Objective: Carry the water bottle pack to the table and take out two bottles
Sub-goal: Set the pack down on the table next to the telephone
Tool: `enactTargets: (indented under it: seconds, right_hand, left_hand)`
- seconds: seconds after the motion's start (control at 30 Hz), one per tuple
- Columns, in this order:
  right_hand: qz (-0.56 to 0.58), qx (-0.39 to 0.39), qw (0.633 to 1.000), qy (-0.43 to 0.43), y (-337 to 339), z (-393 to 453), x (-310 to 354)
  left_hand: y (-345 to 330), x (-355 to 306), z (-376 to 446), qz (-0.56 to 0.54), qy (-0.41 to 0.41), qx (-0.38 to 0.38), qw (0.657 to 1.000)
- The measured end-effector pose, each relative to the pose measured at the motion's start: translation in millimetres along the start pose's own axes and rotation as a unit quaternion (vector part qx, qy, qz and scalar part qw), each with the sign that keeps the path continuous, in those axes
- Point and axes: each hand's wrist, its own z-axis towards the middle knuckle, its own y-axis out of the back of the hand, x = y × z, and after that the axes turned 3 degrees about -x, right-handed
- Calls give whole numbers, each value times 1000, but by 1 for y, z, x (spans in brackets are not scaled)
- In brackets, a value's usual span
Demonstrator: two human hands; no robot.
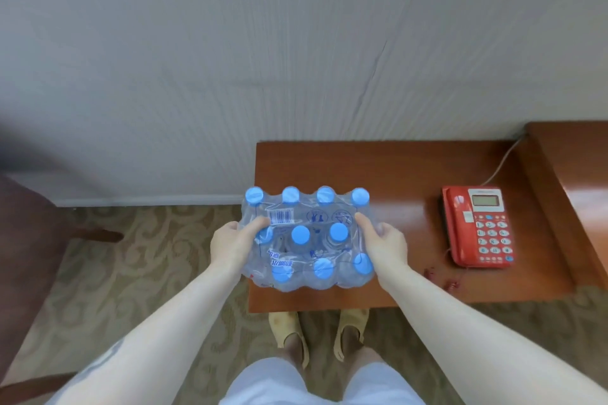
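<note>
A shrink-wrapped water bottle pack with several blue caps sits over the left end of the brown wooden table. My left hand grips the pack's left side, thumb on top near the barcode. My right hand grips its right side, thumb pressed on the wrap. The clear plastic wrap looks closed around all the bottles. I cannot tell whether the pack rests on the table or hangs just above it.
A red telephone with a cord lies on the table's right part. A raised wooden ledge borders the table at far right. A dark wooden chair stands at left on patterned carpet. The wall runs behind the table.
</note>
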Motion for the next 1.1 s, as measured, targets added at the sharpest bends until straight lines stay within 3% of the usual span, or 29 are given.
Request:
enactTargets:
  seconds: [0.3, 0.47, 0.57, 0.63, 0.7, 0.8, 0.87, 0.93, 1.03, 1.1]
  right_hand:
    - [-50, 48, 998, 9, -6, 10, -18]
    - [-107, 86, 990, 12, -5, 19, -18]
    - [-195, 89, 977, 26, 3, 16, -14]
    - [-239, 30, 967, 77, 9, 10, -8]
    - [-232, -35, 954, 186, 13, 1, -1]
    - [-232, 17, 906, 353, 16, -11, 12]
    - [-311, 100, 855, 403, 13, -15, 19]
    - [-390, 149, 807, 418, 9, -15, 23]
    - [-444, 159, 785, 402, 3, -15, 24]
    - [-482, 157, 755, 416, -2, -13, 24]
  left_hand:
    - [3, 23, 13, 21, 16, -7, 1000]
    - [5, 19, 13, 75, 10, 33, 997]
    - [-2, 18, -3, 120, -28, -29, 992]
    - [-8, 20, -16, 162, -140, -133, 968]
    - [-14, 21, -28, 212, -317, -170, 909]
    - [-22, 16, -38, 293, -483, -66, 823]
    - [-27, 10, -40, 345, -487, 35, 802]
    - [-32, 5, -36, 390, -462, 74, 793]
    - [-36, -4, -26, 447, -406, 99, 790]
    - [-38, -9, -22, 482, -402, 115, 770]
